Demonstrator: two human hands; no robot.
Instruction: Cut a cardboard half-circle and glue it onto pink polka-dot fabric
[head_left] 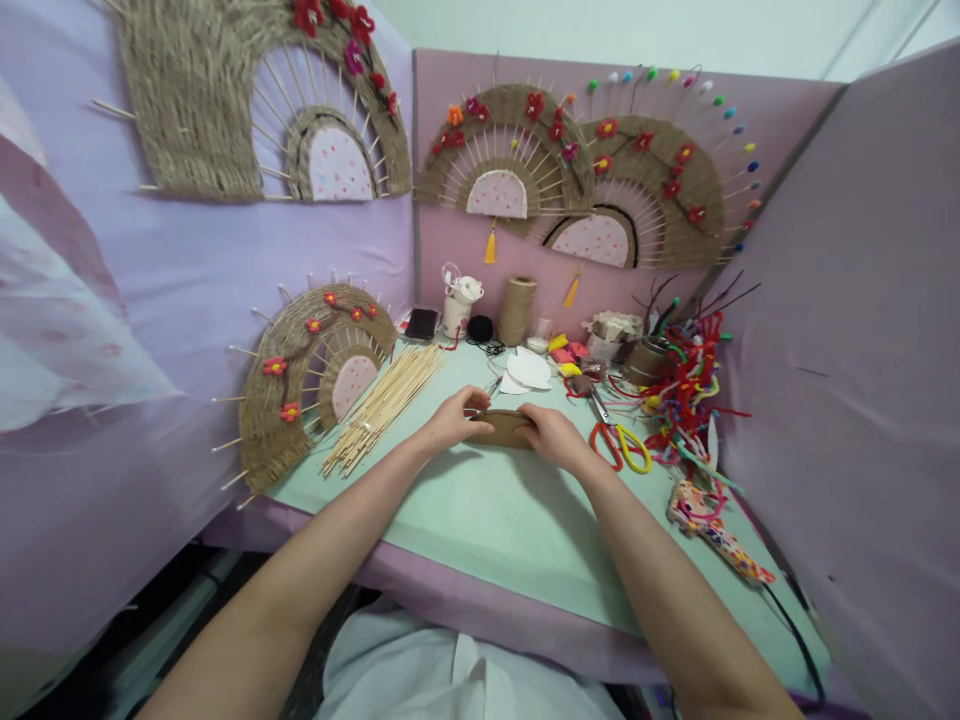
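A brown strip that looks like cardboard (pixel 504 430) is held low over the pale green tabletop (pixel 495 510). My left hand (pixel 456 418) grips its left end, thumb in front and fingers behind. At the right end, my right hand (pixel 553 436) is closed on the same piece. Just beyond the strip lie white rounded paper cutouts (pixel 527 370). Scissors (pixel 616 440) with one red and one yellow handle rest to the right of my right hand. Left of my left hand is a bundle of thin wooden sticks (pixel 386 405).
Twine-woven fans with flowers hang on the partitions, and another fan (pixel 259 440) leans at left. A twine spool (pixel 517 310) and a white container (pixel 459 303) stand at the back. Tangled pipe cleaners (pixel 686 385) crowd the right, near a patterned glue gun (pixel 716 530) with its cord.
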